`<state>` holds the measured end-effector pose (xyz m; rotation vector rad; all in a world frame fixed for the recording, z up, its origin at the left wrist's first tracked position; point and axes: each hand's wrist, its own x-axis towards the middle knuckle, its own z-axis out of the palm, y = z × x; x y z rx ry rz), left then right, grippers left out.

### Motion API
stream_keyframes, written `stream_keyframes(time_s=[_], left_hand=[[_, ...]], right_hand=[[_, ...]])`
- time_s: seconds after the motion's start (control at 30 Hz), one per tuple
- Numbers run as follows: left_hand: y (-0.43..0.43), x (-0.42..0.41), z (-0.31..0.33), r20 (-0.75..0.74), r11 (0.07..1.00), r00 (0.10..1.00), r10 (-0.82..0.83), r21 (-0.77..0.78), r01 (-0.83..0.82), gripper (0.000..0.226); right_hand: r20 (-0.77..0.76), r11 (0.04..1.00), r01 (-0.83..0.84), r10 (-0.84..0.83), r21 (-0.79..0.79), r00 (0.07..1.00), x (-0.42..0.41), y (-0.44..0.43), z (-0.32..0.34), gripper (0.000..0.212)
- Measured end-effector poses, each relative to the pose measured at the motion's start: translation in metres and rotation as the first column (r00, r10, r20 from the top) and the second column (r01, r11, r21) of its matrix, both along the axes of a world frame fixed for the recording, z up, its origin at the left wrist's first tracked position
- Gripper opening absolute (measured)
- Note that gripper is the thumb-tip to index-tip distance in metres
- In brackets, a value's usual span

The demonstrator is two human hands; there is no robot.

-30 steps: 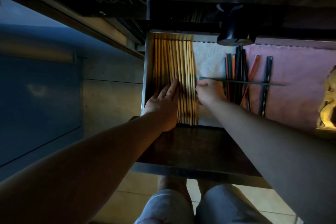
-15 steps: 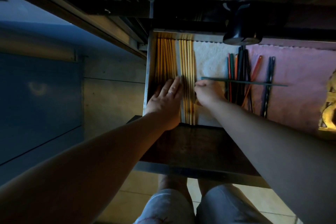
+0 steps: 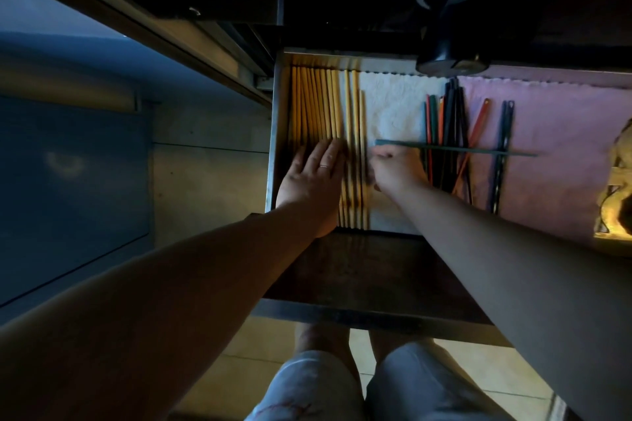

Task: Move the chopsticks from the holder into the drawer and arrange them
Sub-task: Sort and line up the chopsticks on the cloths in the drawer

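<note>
The drawer (image 3: pixel 272 133) stands pulled out in front of the person, lit warmly inside while the room around it is dim. A pink cloth (image 3: pixel 554 133) lines its right part and a white cloth (image 3: pixel 393 106) lines the middle.

Along the drawer's left wall lies a row of pale wooden chopsticks (image 3: pixel 318 102), side by side and running from the front edge to the back edge. A narrow gap divides the main row from the few sticks on its right.

The left hand (image 3: pixel 311 181) lies flat on the near half of that row, fingers straight and close together, pressing down on the wood and gripping nothing. The right hand (image 3: pixel 396 169) rests on the white cloth just beside the rightmost wooden sticks. Its fingers are curled in towards them, but they are blurred, and I cannot tell whether they have hold of one.

A black round object (image 3: pixel 451 55) overhangs the drawer's back edge. Below it, where the two cloths meet, lies a loose bundle of coloured chopsticks (image 3: pixel 444 120), red, green, orange and black. A dark pair (image 3: pixel 504 133) sits apart on the pink cloth. One dark green chopstick (image 3: pixel 478 149) lies crosswise over both groups, its left end just above the right hand.

A thin ring (image 3: pixel 323 166) shows on a left finger.
</note>
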<state>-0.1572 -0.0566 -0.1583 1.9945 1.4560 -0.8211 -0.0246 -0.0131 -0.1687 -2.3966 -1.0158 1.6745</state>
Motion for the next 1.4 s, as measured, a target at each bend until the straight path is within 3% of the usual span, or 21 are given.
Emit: stream_keyframes(time_s=[0.13, 0.33, 0.5, 0.63, 0.77, 0.97, 1.23, 1.4], left_hand=[[0.003, 0.003, 0.001, 0.078, 0.994, 0.994, -0.075, 0.081, 0.069, 0.087], [0.015, -0.006, -0.006, 0.062, 0.991, 0.989, -0.133, 0.026, 0.132, 0.087], [0.007, -0.005, -0.001, 0.062, 0.998, 0.998, -0.013, 0.06, 0.01, 0.084], [0.014, 0.006, -0.004, 0.072, 0.992, 0.994, -0.078, 0.102, 0.071, 0.083], [0.019, 0.007, -0.008, 0.073, 0.996, 0.993, -0.087, 0.043, 0.084, 0.088], [0.007, 0.012, -0.006, 0.056, 0.997, 0.997, -0.062, 0.059, 0.058, 0.088], [0.014, 0.078, 0.002, 0.26, 0.968, 0.948, 0.182, 0.123, -0.22, 0.058], [0.037, 0.124, -0.011, 0.259, 0.961, 0.954, 0.153, 0.187, -0.205, 0.049]], right_hand=[[-0.039, 1.0, -0.001, 0.0, -0.004, 0.999, -0.002, 0.001, 0.003, 0.021], [-0.104, 0.995, 0.076, -0.082, -0.058, 0.991, 0.0, 0.002, -0.001, 0.02], [-0.126, 0.989, 0.12, -0.131, -0.087, 0.983, -0.001, 0.003, -0.004, 0.021], [-0.145, 0.993, 0.077, -0.089, -0.084, 0.985, 0.0, 0.0, -0.003, 0.022], [-0.091, 0.996, 0.087, -0.088, -0.022, 0.992, 0.017, -0.001, -0.005, 0.025], [0.008, 0.997, -0.029, 0.029, 0.074, 1.0, 0.05, -0.007, -0.001, 0.023], [0.162, 0.958, -0.185, 0.151, 0.22, 0.975, 0.107, -0.019, 0.003, 0.027], [0.163, 0.94, -0.237, 0.201, 0.244, 0.966, 0.145, -0.022, -0.003, 0.028]])
